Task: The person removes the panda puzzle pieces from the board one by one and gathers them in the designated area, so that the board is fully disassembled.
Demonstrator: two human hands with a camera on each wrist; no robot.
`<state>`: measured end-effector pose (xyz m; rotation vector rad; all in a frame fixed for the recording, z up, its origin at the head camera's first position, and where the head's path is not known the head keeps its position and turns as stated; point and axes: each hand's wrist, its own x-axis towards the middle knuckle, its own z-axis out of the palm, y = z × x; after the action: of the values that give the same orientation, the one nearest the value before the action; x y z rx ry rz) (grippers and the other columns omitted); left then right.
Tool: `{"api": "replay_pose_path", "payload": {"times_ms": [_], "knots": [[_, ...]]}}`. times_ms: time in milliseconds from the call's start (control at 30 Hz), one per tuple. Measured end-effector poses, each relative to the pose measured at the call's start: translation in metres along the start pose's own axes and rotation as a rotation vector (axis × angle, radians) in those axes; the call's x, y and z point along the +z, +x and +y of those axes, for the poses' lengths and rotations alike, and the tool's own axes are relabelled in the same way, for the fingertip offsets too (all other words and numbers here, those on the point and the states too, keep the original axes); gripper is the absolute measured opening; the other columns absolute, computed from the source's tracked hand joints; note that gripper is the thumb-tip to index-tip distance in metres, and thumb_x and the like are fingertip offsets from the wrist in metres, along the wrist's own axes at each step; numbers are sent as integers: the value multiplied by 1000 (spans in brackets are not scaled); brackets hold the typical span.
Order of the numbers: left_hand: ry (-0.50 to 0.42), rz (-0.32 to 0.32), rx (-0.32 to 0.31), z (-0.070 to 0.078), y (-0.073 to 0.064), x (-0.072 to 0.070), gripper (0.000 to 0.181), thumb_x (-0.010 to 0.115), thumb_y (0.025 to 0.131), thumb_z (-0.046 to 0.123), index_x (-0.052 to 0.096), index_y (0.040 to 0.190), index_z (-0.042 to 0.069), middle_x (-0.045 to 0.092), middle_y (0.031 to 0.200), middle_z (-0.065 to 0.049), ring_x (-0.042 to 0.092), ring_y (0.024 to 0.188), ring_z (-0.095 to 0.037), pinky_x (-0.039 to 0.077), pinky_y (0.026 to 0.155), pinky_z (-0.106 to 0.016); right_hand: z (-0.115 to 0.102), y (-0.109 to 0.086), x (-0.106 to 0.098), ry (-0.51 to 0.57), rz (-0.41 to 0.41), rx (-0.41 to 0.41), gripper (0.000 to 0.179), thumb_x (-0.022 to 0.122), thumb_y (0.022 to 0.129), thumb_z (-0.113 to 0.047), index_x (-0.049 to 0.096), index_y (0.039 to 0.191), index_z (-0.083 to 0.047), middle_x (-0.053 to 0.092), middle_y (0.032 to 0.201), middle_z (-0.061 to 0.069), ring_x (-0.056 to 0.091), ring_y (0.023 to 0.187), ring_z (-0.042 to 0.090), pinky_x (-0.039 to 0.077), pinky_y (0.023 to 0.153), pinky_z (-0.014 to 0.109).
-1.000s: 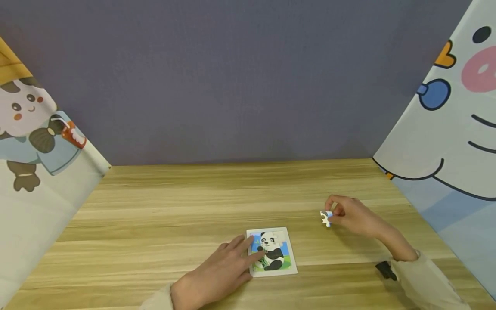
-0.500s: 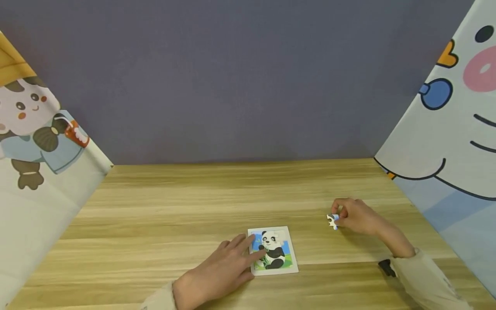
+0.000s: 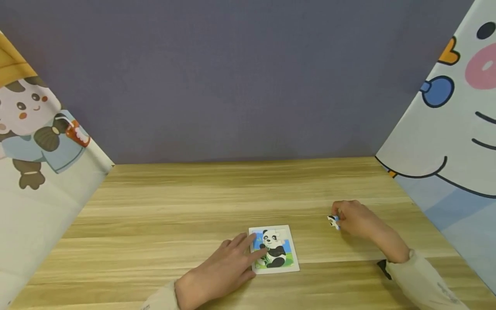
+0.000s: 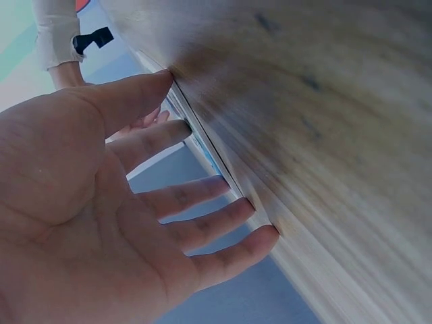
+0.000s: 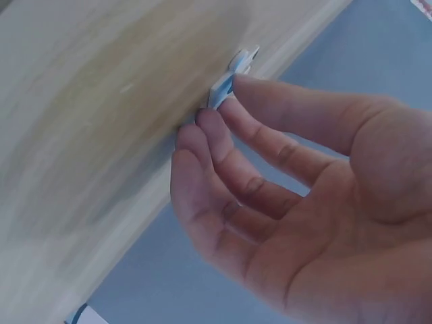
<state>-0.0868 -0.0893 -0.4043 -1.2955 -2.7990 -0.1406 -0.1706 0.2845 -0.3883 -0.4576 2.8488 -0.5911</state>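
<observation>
A panda jigsaw puzzle (image 3: 278, 258) in a white frame lies flat on the wooden table, a pale bare patch showing at its upper right. Over its left edge, the fingers of my left hand (image 3: 218, 271) rest extended, and the left wrist view (image 4: 121, 202) shows them spread with tips down at the surface. Off to the right, my right hand (image 3: 354, 219) pinches a small puzzle piece (image 3: 333, 221) of blue, white and black between thumb and fingers. In the right wrist view this piece (image 5: 226, 86) is held low at the tabletop; contact with the wood is unclear.
The wooden table (image 3: 174, 206) runs back to a dark grey panel (image 3: 240, 86). Cartoon-printed panels stand at the left (image 3: 46, 129) and right (image 3: 445, 142). A black device (image 3: 384, 269) is at the right sleeve.
My right hand has shifted slightly to the right and down with the puzzle piece, which now looks flatter and more tilted. My left hand stays on the puzzle.
</observation>
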Motion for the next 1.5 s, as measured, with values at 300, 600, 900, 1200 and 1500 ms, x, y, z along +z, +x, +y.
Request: {"api": "replay_pose_path", "payload": {"times_ms": [300, 600, 900, 1200, 1500], "knots": [[4, -12, -2, 0, 3, 0, 47, 60, 99, 32, 53, 145, 25, 45, 150, -13, 46, 135, -34, 51, 91, -50, -3, -2, 1, 3, 65, -21, 10, 67, 91, -3, 63, 99, -2, 62, 75, 2, 51, 56, 12, 43, 50, 29], [25, 4, -14, 3, 2, 1, 47, 61, 98, 31, 52, 143, 22, 45, 148, -14, 46, 133, -35, 50, 94, -52, -20, 2, 2, 19, 114, -125, 10, 63, 93, -1, 64, 103, 2, 62, 71, 0, 51, 54, 7, 44, 50, 25], [-43, -89, -26, 3, 7, -3, 63, 63, 97, 43, 39, 154, 31, 30, 160, -13, 33, 143, -39, 42, 103, -59, -46, 11, 8, -19, 127, -191, 9, 64, 93, -3, 67, 102, -2, 65, 84, 1, 55, 67, 8, 48, 59, 27], [-120, -229, -87, 8, 12, -3, 67, 50, 98, 58, 29, 157, 35, 21, 164, -12, 19, 149, -39, 30, 110, -65, -76, 19, 17, -5, 100, -273, 8, 65, 94, -5, 68, 102, -5, 69, 87, 3, 59, 72, 6, 49, 60, 25], [-99, -228, -70, 6, 10, -3, 71, 52, 95, 60, 30, 157, 34, 22, 163, -13, 21, 149, -40, 33, 107, -65, -104, 33, 36, 92, -38, -321, 11, 61, 97, -6, 66, 107, -4, 71, 89, 3, 62, 70, 6, 51, 61, 25]]}}
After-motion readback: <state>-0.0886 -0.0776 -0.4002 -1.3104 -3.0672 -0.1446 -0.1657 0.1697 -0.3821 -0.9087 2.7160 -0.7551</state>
